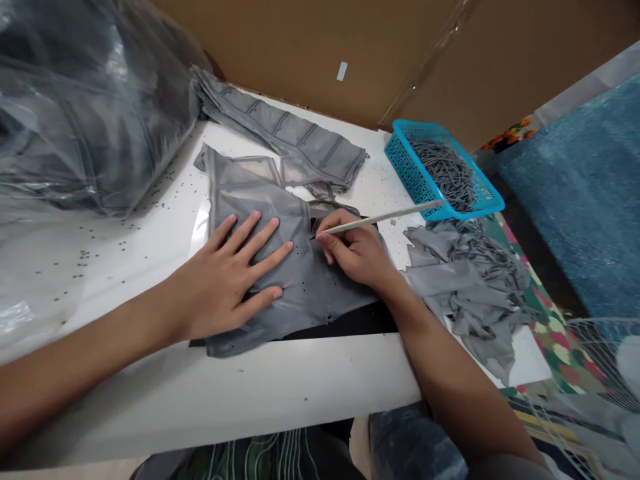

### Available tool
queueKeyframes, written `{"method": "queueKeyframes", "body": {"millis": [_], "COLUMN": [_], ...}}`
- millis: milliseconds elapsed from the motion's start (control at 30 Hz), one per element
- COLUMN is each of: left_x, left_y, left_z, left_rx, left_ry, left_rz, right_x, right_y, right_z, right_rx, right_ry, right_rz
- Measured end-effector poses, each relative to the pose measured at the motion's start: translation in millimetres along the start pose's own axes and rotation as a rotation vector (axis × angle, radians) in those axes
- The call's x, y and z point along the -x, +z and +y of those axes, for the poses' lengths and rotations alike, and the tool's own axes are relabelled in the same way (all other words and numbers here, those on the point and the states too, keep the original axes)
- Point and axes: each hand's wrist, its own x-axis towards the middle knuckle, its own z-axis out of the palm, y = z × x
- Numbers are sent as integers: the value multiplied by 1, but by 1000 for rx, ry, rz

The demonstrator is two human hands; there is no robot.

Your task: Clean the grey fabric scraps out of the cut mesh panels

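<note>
My left hand (235, 277) lies flat with fingers spread on a thin, translucent grey sheet (295, 293). In my right hand (357, 250) is a long, slim, pale pen-like tool (390, 215), pinched near its lower end. Its dark tip is at the sheet's surface, close to a seam, and its tail slants up to the right. I cannot make out the exact kind of tool. Beneath the sheet, a black mat (360, 319) shows along the near edge. Small dark specks dot the sheet between my hands.
Folded grey pieces with dark seams (310, 137) lie behind the sheet. A large clear plastic bag (95, 113) of grey material bulges at left. At right are a blue basket (400, 160) of thin grey strips and a heap of grey scraps (465, 280). Dark bits speckle the white table (120, 253).
</note>
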Motion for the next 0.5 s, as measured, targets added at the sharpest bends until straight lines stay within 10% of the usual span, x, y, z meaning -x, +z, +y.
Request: {"method": "queueKeyframes", "body": {"millis": [333,500], "left_x": [7,15], "left_y": [-16,-69], "left_z": [50,77], "left_rx": [-29,642], "left_ry": [245,163], "left_rz": [18,149], "right_x": [8,7], "right_y": [4,3], "right_z": [-7,-10], "right_rx": [124,190], "right_ry": [-79,-55], "right_rz": [110,273]}}
